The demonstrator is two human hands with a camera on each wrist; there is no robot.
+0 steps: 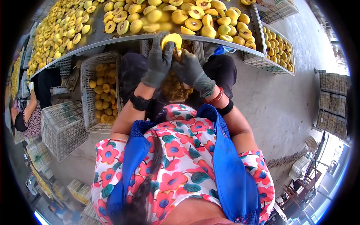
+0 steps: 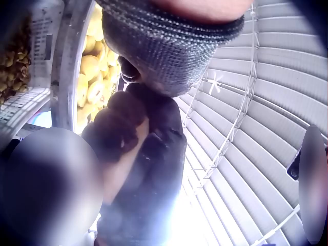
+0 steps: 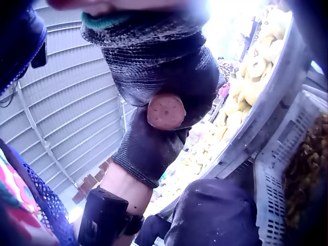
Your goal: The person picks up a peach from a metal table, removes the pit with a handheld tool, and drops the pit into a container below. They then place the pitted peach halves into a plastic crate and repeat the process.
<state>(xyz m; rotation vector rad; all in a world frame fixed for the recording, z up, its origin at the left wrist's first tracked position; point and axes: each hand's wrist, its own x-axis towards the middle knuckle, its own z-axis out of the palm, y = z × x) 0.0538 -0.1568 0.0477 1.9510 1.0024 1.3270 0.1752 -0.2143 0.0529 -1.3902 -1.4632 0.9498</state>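
Both hands wear dark gloves and meet at the table's near edge. My left hand [image 1: 157, 62] holds a cut yellow fruit [image 1: 171, 40] with its flat face up. Beside it my right hand [image 1: 192, 71] grips a tool whose dark thin end touches the fruit. The tool's round, light handle end [image 3: 166, 111] sticks out of my right hand [image 3: 164, 66] in the right wrist view, with my left hand [image 3: 148, 143] just below. In the left wrist view a pale handle [image 2: 125, 164] shows between dark gloved fingers; the fruit is hidden there.
Halved yellow fruits [image 1: 195, 18] cover the metal table [image 1: 101, 40]. A crate [image 1: 88, 67] of fruit stands at the left, another fruit crate [image 1: 277, 50] at the right. Pale scraps lie below my hands. Another person [image 1: 32, 116] sits at the far left near an upturned crate [image 1: 63, 127].
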